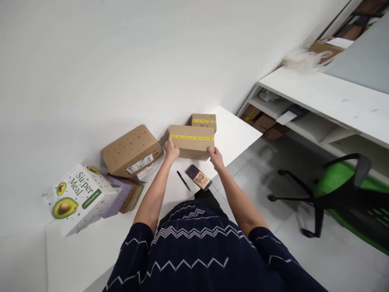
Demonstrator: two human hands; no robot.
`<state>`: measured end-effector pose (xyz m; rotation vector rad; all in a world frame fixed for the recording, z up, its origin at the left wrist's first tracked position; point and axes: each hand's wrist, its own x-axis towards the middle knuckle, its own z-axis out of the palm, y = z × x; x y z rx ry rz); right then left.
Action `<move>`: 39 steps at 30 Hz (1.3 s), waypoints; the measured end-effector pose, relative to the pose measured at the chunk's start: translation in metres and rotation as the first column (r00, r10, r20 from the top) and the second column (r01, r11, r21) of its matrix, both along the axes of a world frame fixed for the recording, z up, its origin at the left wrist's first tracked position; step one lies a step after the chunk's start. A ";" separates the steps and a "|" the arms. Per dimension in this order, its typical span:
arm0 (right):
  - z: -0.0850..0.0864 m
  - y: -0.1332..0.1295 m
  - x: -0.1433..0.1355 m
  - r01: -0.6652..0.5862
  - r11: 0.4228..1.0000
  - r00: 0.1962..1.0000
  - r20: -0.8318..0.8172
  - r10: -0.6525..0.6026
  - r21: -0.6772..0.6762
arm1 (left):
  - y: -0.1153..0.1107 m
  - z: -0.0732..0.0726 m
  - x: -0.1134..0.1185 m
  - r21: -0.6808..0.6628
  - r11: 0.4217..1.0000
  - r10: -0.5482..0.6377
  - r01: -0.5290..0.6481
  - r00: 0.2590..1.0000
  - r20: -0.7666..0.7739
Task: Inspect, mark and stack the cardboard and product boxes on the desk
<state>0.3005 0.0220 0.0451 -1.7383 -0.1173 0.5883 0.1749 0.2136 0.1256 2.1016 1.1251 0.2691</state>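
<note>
A brown cardboard box (pixel 191 144) with a yellow tape strip is held at its two ends. My left hand (pixel 172 151) grips its left end, and my right hand (pixel 215 158) has its fingers closed on the right end. Just behind it, near the wall, stands a smaller brown box (pixel 204 118) with a similar yellow strip. Between my forearms, a phone (pixel 198 177) with a patterned back lies on the white table (pixel 240 129), with a black pen (pixel 183 181) to its left.
Left on the table are a large dotted brown box (pixel 130 148), a white avocado-printed box (pixel 82 194) and a purple box (pixel 118 196). At right stand a white shelf unit (pixel 328 91) holding boxes and a green-and-black chair (pixel 340 182) on the tiled floor.
</note>
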 end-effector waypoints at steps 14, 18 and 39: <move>0.094 -0.108 -0.052 -0.077 0.993 0.986 0.156 0.063 0.088 | -0.103 0.033 -0.166 -0.186 0.979 0.159 -0.083 0.883 0.443; 0.123 -0.116 -0.090 -0.157 0.987 0.918 0.362 0.161 -0.040 | -0.134 0.030 -0.219 -0.300 0.937 0.299 -0.178 0.853 0.427; 0.024 -0.048 -0.171 -0.530 0.838 0.842 -0.036 0.539 0.131 | -0.145 -0.027 -0.319 -0.499 0.676 0.730 -0.541 0.582 0.358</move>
